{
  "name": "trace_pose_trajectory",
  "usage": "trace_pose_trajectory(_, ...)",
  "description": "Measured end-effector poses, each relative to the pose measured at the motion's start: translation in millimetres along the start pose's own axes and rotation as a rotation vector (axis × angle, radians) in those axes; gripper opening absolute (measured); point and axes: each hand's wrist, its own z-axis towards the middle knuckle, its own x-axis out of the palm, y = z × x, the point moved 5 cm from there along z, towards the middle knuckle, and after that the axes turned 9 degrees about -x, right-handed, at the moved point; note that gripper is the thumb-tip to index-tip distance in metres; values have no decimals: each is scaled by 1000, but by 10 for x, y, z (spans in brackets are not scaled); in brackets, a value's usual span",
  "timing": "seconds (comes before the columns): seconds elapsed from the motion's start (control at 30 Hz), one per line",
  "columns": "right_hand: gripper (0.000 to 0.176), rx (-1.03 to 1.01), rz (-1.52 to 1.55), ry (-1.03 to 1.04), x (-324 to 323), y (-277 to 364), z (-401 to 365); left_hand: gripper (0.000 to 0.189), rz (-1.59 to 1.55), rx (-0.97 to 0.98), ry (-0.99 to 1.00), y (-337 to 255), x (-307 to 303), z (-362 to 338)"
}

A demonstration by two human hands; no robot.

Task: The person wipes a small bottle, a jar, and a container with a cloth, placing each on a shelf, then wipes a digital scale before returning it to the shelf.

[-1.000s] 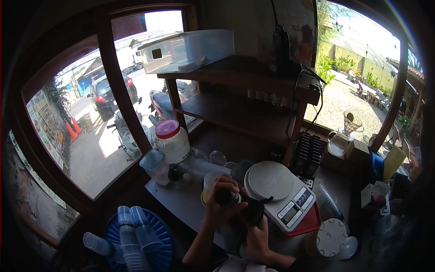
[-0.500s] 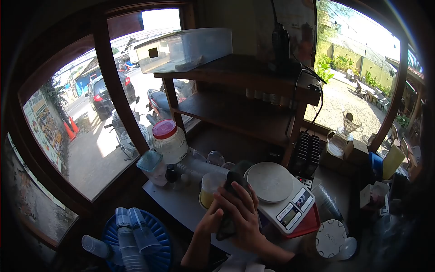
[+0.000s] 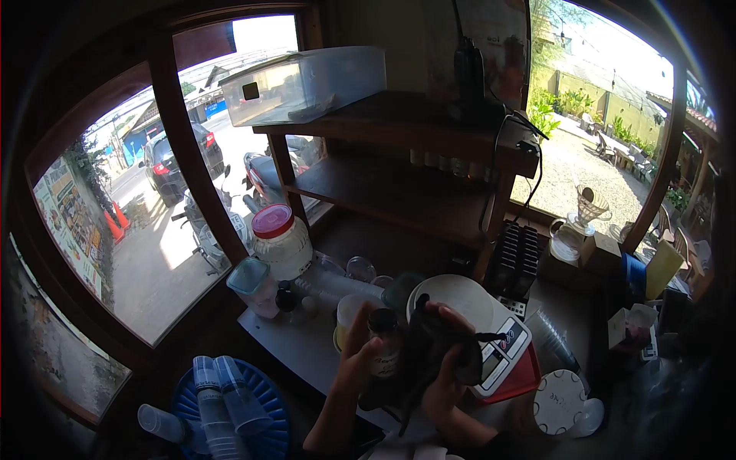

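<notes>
My left hand (image 3: 353,364) is closed round a small bottle (image 3: 385,359) with a black cap and a pale label. In my right hand (image 3: 446,376) is a dark cloth pouch (image 3: 418,349) with thin cords sticking out, one of them reaching over the scale. Bottle and pouch are side by side, and the pouch's lower part lies in shadow. Just behind my left hand stands a plastic cup (image 3: 349,310) with something yellow low in it. The white kitchen scale (image 3: 502,360) with its round plate (image 3: 468,299) is to the right of the pouch, on a red tray (image 3: 502,391).
A jar with a pink-red lid (image 3: 274,221), a teal-lidded container (image 3: 248,276) and small dark bottles (image 3: 286,297) stand at the back left. Stacked plastic cups (image 3: 218,406) rest on a blue basket (image 3: 280,429). A wooden shelf (image 3: 383,192) rises behind; a glass dripper set (image 3: 571,241) stands right.
My hands were pressed together over a dark object; they have moved apart. The bottle now shows in my left hand, and the dark pouch is spread in my right, near the scale.
</notes>
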Motion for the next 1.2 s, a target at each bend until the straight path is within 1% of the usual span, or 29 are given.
trace_pose_trajectory(0.03, 36, -179, -69, 119, 94, 94, 21, 65, -57, 82, -167, 6, 5, 34)
trace_pose_trajectory(0.07, 38, -159, -126, 366, 186, 69, -24, 57, -114, 161, -335, 29, 43, 51)
trace_pose_trajectory(0.1, 37, -172, -179, 380, 195, 73, -50, 51, -169, 239, -500, 35, 30, 30)
trace_pose_trajectory(0.13, 37, -187, -232, 390, 219, 79, -76, 46, -252, 205, -505, 96, -4, 51)
trace_pose_trajectory(0.17, 37, -204, -286, 401, 234, 86, -83, 46, -288, 206, -475, 116, -26, 98)
trace_pose_trajectory(0.23, 38, -68, -83, 288, 94, -2, -58, 46, -362, 210, -417, 82, -34, 178)
trace_pose_trajectory(0.27, 40, 94, 69, 130, 10, -57, -106, 43, -239, 225, -364, 5, 3, 214)
trace_pose_trajectory(0.3, 42, 252, 220, -29, -56, -107, -154, 41, -117, 240, -308, -192, 121, 283)
trace_pose_trajectory(0.33, 44, 358, 198, -118, -116, -135, -159, 38, 4, 255, -250, -365, 238, 374)
trace_pose_trajectory(0.4, 47, 563, 149, -299, -250, -165, -173, 33, 139, 321, -235, -622, 381, 560)
trace_pose_trajectory(0.5, 48, 405, 335, -264, -176, -2, 45, 27, 367, 427, -253, -773, 376, 1004)
trace_pose_trajectory(0.53, 47, 419, 345, -272, -178, 11, 65, 26, 446, 464, -266, -768, 318, 1200)
trace_pose_trajectory(0.63, 49, 468, 329, -319, -256, -55, 22, 22, 596, 405, -166, -714, 176, 1826)
trace_pose_trajectory(0.7, 51, 501, 278, -350, -335, -159, -50, 21, 714, 400, -132, -666, 176, 2221)
trace_pose_trajectory(0.73, 52, 517, 244, -363, -387, -219, -99, 21, 772, 399, -114, -644, 208, 2392)
trace_pose_trajectory(0.8, 54, 548, 143, -374, -494, -345, -219, 20, 836, 314, -79, -527, 296, 2722)
trace_pose_trajectory(0.83, 54, 546, 42, -350, -566, -417, -286, 20, 868, 271, -62, -458, 356, 2860)
trace_pose_trajectory(0.9, 56, 524, -240, -264, -677, -487, -363, 21, 966, 354, -38, -360, 516, 3036)
trace_pose_trajectory(0.93, 57, 534, -312, -260, -726, -530, -363, 21, 1014, 394, -28, -318, 587, 3097)
trace_pose_trajectory(0.97, 56, 679, 41, -467, -719, -673, -438, 21, 1016, 357, -55, -260, 610, 3163)
trace_pose_trajectory(1.0, 57, 744, 129, -478, -646, -606, -388, 20, 1017, 319, -83, -225, 645, 3202)
trace_pose_trajectory(1.03, 58, 705, 91, -473, -664, -656, -409, 20, 1018, 279, -112, -196, 655, 3235)
trace_pose_trajectory(1.1, 59, 634, 15, -462, -689, -711, -456, 20, 986, 454, -50, -169, 670, 3275)
trace_pose_trajectory(1.13, 57, 719, 76, -481, -682, -716, -446, 21, 969, 541, -19, -171, 671, 3282)
trace_pose_trajectory(1.2, 52, 887, 203, -526, -662, -660, -414, 24, 960, 461, 15, -205, 653, 3253)
